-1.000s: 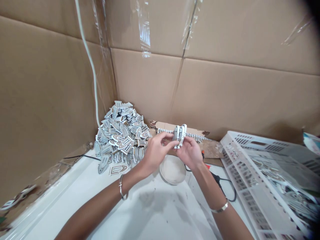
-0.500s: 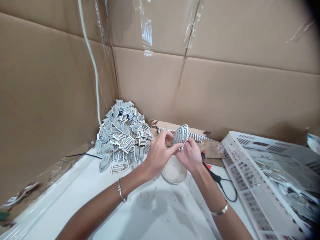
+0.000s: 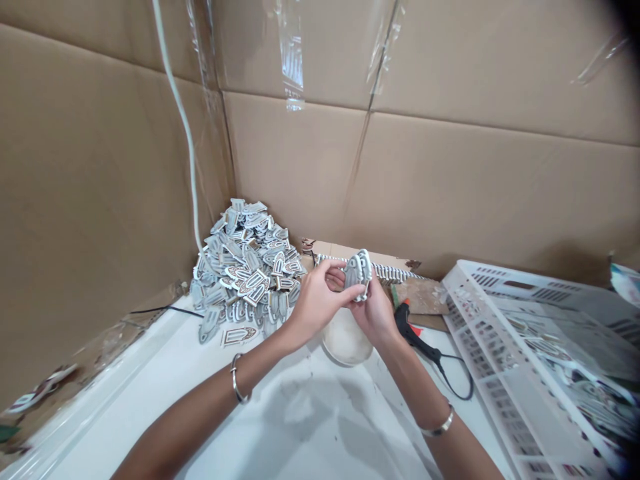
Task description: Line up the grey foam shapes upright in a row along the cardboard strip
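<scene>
Between my two hands is a small stack of grey and white arch-shaped pieces (image 3: 357, 275), held upright over a round pale dish (image 3: 347, 341). My left hand (image 3: 320, 297) grips the stack's left side, thumb across its lower front. On the right side and underneath, my right hand (image 3: 374, 310) is closed around it; some of its fingers are hidden behind the pieces. A large heap of similar arch-shaped pieces (image 3: 250, 260) lies to the left of my hands. One flat brown-and-white piece (image 3: 239, 336) rests at the heap's front edge.
A black glue gun (image 3: 417, 340) with an orange tip lies right of my right hand, its cord looped. Farther right stands a white plastic crate (image 3: 520, 413) with more pieces inside. Cardboard walls (image 3: 425, 180) enclose the white table (image 3: 295, 433). A white cable (image 3: 183, 120) hangs at left.
The held stack has turned slightly and shifted a little left, its pieces now closer together. My right hand has moved a little left and wraps it more, showing more of the glue gun.
</scene>
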Demonstrator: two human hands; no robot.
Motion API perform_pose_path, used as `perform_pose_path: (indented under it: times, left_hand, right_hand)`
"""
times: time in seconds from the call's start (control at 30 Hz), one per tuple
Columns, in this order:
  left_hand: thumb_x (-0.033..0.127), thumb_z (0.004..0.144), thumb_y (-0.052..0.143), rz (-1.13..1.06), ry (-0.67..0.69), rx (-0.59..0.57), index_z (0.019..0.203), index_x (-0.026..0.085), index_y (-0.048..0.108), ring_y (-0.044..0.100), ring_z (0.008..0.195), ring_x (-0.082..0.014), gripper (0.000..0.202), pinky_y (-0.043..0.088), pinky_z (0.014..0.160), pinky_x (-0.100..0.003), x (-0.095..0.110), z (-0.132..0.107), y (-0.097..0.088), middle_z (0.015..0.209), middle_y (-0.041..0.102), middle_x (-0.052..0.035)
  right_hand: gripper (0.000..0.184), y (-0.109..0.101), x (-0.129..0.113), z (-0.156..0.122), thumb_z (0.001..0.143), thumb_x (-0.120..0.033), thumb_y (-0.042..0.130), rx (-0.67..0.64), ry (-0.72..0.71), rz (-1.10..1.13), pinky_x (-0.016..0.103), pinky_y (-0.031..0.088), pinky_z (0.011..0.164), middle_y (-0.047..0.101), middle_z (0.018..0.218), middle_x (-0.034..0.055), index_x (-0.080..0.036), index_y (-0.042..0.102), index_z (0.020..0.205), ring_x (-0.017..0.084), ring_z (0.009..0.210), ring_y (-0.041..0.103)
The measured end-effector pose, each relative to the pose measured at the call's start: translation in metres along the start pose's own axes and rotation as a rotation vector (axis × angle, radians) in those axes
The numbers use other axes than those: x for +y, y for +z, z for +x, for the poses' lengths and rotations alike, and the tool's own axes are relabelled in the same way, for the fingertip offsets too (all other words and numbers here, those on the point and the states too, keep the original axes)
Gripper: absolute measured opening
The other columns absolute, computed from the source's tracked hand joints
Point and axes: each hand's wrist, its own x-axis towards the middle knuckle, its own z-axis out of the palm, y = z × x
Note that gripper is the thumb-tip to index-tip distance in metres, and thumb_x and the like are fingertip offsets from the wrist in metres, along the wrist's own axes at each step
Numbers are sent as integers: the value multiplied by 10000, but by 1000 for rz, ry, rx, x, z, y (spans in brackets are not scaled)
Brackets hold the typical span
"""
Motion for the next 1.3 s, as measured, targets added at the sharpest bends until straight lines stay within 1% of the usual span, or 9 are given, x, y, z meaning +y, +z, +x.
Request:
perform_pose_path:
  times: [0.23,0.43,0.53,0.63,0.77,0.93,1.03,1.13,1.3]
  left_hand:
    - [315,722,822,-67,-8,-44,1057,167,681,694,814,-198,393,554,763,-330,-4,-5,8,895,741,-71]
    - [290,751,798,-49,42,-30,1116,172,670,692,872,-202,405,558,792,-332,-2,-8,10,997,734,-87]
    - [282,758,792,-99,19,-59,1122,167,674,699,875,-203,400,566,784,-320,-4,-7,11,999,738,-87]
    - [275,762,792,-141,0,-71,1138,171,679,699,917,-205,407,563,816,-318,-5,-7,12,1045,741,-91]
    - [301,767,797,-202,-11,-73,1155,171,670,689,1016,-223,429,546,880,-330,-9,-8,16,1130,730,-108]
    - [312,758,806,-251,-1,-66,1133,161,660,690,1017,-221,430,527,898,-328,-16,-5,17,1111,733,-110]
    - [306,743,812,-311,-18,-69,1127,145,650,694,986,-213,447,536,868,-317,-15,-1,15,1086,737,-114]
    - [303,724,822,-372,-36,-78,1096,131,652,695,966,-207,443,540,858,-312,-11,3,10,1060,742,-117]
    - [320,679,847,-441,-91,-69,1068,136,662,700,946,-206,469,548,872,-328,-3,7,4,1026,752,-103]
  right_hand:
    - [495,-11,9,0,872,-676,506,162,-137,-164,289,476,553,642,672,15,-210,645,966,199,677,629]
    - [488,-8,7,-2,857,-689,524,250,-166,-210,244,300,419,499,562,-41,-207,581,802,119,470,414]
    - [483,-4,4,-5,869,-672,519,312,-198,-255,253,366,468,582,673,-12,-198,611,858,134,547,476]
    - [444,0,0,-10,899,-622,513,361,-286,-331,271,473,646,653,861,15,-208,636,1003,165,738,580]
    - [355,4,0,-15,946,-560,480,347,-415,-382,261,466,827,649,956,14,-247,612,1047,169,909,602]
    - [342,2,1,-15,968,-538,455,297,-460,-405,265,448,862,640,1028,31,-250,583,1101,173,977,591]
    - [379,-1,-2,-13,974,-535,441,215,-403,-419,274,464,839,645,1063,35,-256,547,1209,176,982,593]
    - [390,-2,-8,-13,950,-476,528,126,-363,-430,279,482,804,633,1152,44,-282,525,1289,185,1012,588]
    - [403,-2,-13,-15,956,-407,543,85,-470,-444,307,499,838,587,1289,59,-312,506,1346,206,1118,573]
